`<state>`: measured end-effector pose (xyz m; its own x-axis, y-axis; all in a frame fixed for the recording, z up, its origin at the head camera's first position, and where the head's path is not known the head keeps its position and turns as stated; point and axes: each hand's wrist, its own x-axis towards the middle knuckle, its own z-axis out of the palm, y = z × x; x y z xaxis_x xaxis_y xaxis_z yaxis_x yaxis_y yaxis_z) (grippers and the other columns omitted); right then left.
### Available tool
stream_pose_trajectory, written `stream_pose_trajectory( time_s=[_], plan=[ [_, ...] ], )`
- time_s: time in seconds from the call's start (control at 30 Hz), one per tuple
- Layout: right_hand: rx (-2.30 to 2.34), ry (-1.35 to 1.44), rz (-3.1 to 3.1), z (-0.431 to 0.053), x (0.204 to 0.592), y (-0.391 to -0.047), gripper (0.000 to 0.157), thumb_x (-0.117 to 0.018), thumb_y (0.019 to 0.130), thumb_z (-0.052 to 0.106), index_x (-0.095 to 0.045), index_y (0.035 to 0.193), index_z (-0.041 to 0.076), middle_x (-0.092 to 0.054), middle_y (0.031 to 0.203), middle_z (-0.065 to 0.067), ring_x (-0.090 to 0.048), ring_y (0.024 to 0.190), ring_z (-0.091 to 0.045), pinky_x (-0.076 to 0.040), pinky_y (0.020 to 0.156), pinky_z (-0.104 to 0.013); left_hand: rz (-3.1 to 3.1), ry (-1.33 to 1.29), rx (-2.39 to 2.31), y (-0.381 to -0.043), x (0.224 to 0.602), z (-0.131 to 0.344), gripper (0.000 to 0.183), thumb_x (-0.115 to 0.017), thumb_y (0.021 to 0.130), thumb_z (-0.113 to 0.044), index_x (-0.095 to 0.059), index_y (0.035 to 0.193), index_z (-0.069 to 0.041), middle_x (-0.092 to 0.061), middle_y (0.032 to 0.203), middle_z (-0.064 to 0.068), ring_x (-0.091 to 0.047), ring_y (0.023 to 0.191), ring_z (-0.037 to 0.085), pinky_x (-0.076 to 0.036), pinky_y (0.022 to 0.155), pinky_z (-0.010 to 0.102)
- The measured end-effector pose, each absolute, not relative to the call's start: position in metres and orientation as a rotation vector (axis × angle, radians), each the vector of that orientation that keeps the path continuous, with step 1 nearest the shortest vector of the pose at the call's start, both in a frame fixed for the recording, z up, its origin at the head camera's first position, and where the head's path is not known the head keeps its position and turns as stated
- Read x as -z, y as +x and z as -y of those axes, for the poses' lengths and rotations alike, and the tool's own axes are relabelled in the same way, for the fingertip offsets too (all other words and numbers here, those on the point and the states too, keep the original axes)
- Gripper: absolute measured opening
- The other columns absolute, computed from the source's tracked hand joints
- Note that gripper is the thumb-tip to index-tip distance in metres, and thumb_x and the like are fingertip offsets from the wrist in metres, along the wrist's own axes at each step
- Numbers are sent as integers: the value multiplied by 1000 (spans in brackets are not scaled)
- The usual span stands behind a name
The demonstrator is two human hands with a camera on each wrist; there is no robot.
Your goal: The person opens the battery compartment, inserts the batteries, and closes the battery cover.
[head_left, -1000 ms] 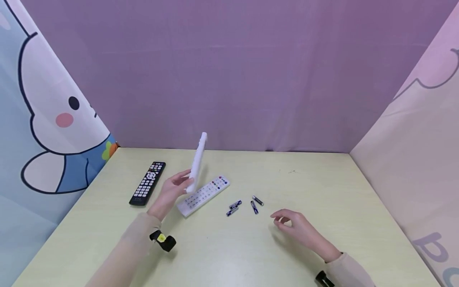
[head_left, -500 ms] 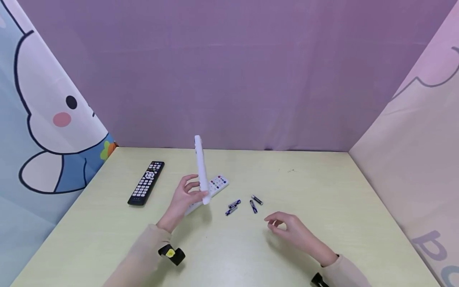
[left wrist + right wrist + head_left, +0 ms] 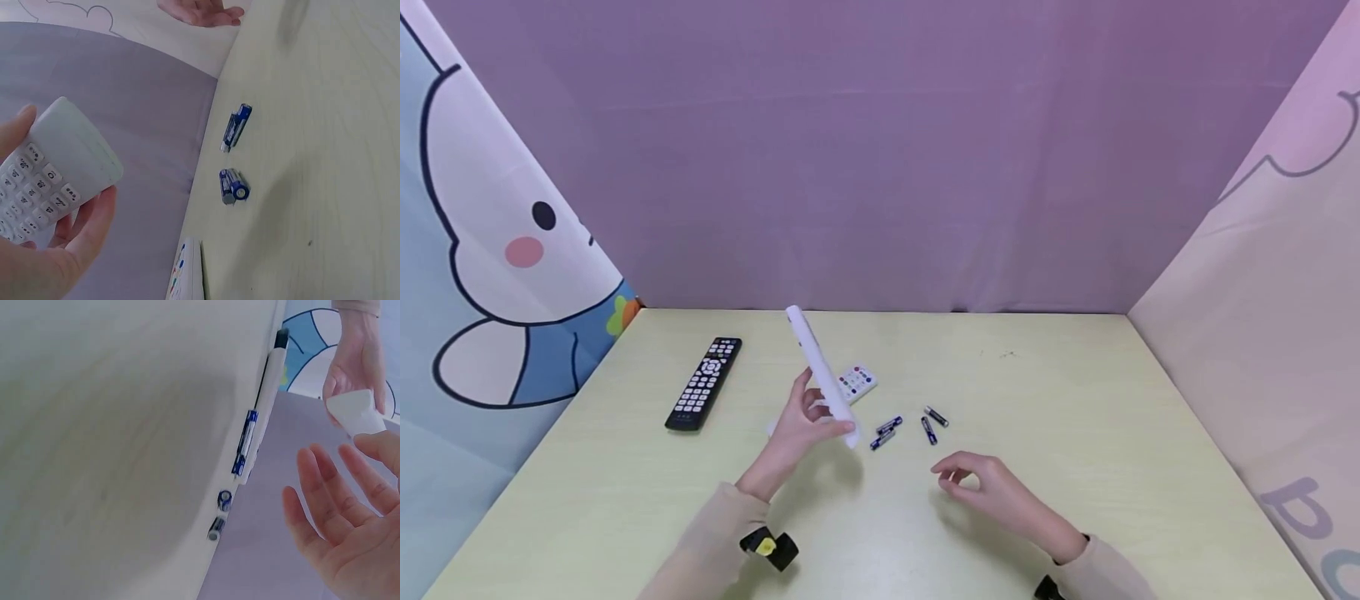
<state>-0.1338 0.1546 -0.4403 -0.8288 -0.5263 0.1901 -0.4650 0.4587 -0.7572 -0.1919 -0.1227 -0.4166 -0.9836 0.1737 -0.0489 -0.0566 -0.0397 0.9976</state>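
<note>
My left hand [image 3: 801,433] grips a white remote control [image 3: 822,373] by its lower end, raised above the table and tilted on edge. In the left wrist view its white buttons [image 3: 52,174] face the camera, between thumb and fingers. Under it lies a second white remote control [image 3: 859,382], partly hidden by the hand and the held remote. My right hand [image 3: 996,492] hovers over the table with bent, loose fingers and nothing in them. Between the hands lie several small blue batteries [image 3: 886,433], in two loose groups; the right-hand batteries [image 3: 929,430] are nearer the right hand.
A black remote control [image 3: 703,383] lies at the left on the pale wooden table [image 3: 1045,383]. A purple cloth wall [image 3: 880,167] rises behind the table's back edge. Printed side panels [image 3: 512,208] stand at left and right.
My left hand has moved right and nearer, turning the held remote so its top now leans left. It covers more of the remote beneath. My right hand has drifted left, towards the left hand.
</note>
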Motion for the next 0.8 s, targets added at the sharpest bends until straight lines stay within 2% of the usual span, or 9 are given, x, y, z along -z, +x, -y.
stream_pose_trajectory(
  time_s=[0.3,0.57,0.8],
  plan=[
    [1392,-893,-2587,-140,439,-132,17,-57,85,11,-62,100,3,-64,94,-8,-57,81,-8,-52,76,-31,-1934,108,-2277,-182,414,111,75,-61,77,3,-18,136,-14,-46,107,15,-57,84,17,-55,71,39],
    [1640,-769,-2551,-121,435,-133,19,-60,83,11,-61,101,4,-62,97,-8,-59,84,-10,-53,78,-31,-1894,60,-2350,-175,412,100,67,-58,82,-4,-19,135,-10,-46,105,14,-56,84,15,-54,72,43],
    [1932,-533,-2355,-108,427,-132,30,-60,84,15,-56,109,0,-57,105,-19,-58,89,-16,-52,78,-25,-1861,-23,-2402,-173,411,93,63,-57,83,-2,-20,134,-8,-47,101,11,-56,84,15,-53,77,38]
  ],
)
